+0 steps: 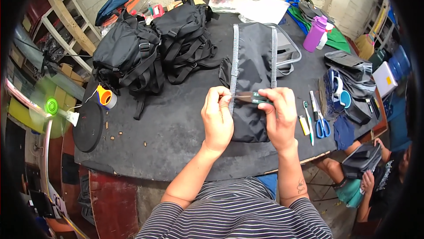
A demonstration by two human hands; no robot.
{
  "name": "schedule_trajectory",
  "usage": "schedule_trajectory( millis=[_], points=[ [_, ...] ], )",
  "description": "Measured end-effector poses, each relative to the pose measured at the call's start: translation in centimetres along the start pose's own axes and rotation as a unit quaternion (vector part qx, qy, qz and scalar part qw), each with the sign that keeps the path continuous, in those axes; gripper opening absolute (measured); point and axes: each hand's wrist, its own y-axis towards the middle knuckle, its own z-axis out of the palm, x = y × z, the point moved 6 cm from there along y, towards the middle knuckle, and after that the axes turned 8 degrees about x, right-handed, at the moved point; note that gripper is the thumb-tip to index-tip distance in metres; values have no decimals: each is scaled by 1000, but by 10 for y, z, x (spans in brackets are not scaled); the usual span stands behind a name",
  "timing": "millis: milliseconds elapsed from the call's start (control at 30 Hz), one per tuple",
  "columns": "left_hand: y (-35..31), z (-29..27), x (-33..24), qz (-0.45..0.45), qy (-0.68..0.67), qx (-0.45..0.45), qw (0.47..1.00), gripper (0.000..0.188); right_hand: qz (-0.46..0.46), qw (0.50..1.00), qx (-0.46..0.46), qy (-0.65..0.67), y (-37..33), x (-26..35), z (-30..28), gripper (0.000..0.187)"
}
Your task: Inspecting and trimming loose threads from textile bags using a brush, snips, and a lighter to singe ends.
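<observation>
Black fabric panel (251, 69) with grey edge strips lay flat on the dark bench (176, 124), just ahead of you. Your left hand (217, 117) pinched its left grey strip, while your right hand (279, 111) had its fingers closed on a small dark tool (252, 97) — held across the panel. Scissors (321, 122) lay to the right, backpacks (154, 47) well behind.

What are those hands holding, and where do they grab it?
Both hands, left and right, pinch a small dark strip by its two ends, over the black fabric panel.
</observation>
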Motion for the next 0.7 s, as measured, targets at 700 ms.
schedule_trajectory(
  millis=[700],
  points=[
    [7, -1, -16, 93, 87, -6, 992, 3, 287, 900, -103, 312, -47, -51, 11, 58]
  ],
)
